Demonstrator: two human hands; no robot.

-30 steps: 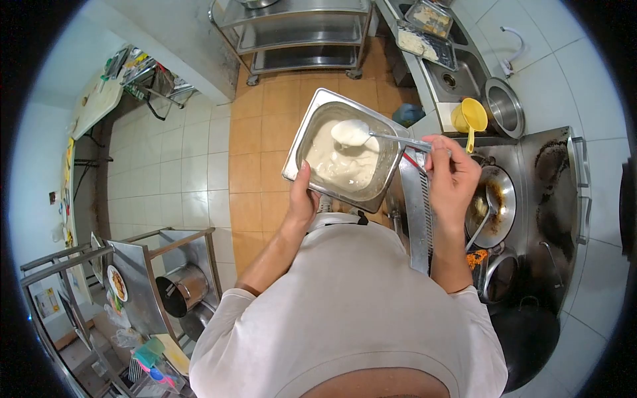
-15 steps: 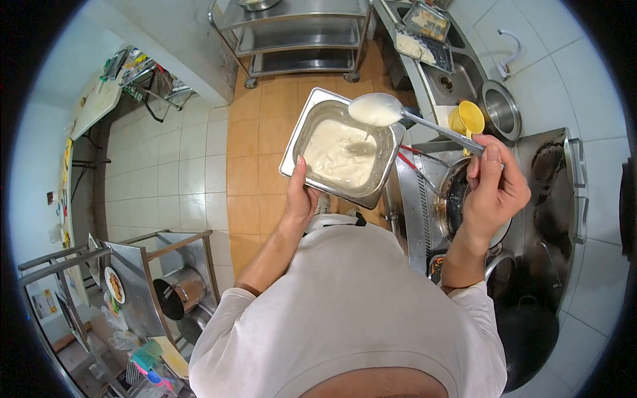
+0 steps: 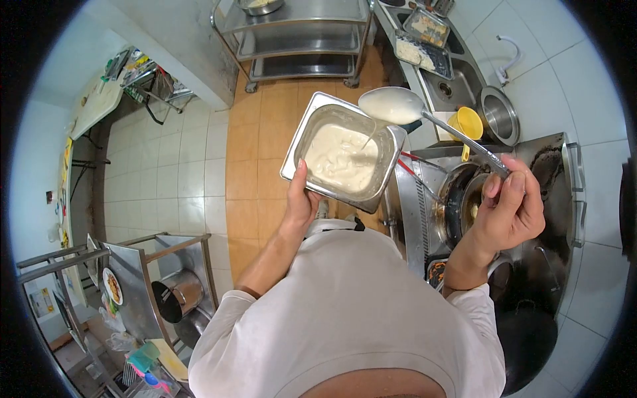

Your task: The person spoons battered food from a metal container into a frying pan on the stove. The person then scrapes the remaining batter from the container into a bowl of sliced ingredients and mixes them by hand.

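My left hand [image 3: 303, 200] grips the lower left side of a square metal food pan [image 3: 290, 142], thumb over the rim. Thick, creamy white batter [image 3: 337, 158] covers the pan's bottom, with ripples on its surface. My right hand [image 3: 509, 211] is closed round the handle end of a large metal serving spoon [image 3: 466, 142]. The spoon's bowl, coated with batter, is above the pan's upper right corner, and a thin strand hangs from it toward the pan. Below my right hand, a pot [image 3: 452, 192] sits on the stove, partly hidden.
Right of me are the stove, red-handled tongs [image 3: 417, 174], a yellow cup [image 3: 468, 122], a metal basin [image 3: 499, 117] and a sink [image 3: 446, 89]. Trays [image 3: 441, 61] of food lie by the sink. A metal cart [image 3: 298, 44] stands ahead; a metal rack [image 3: 136, 278] is at left.
My right hand and the spoon have moved to the right and slightly back toward me. The spoon's bowl now lies farther over the pan's right edge. The food pan has barely shifted.
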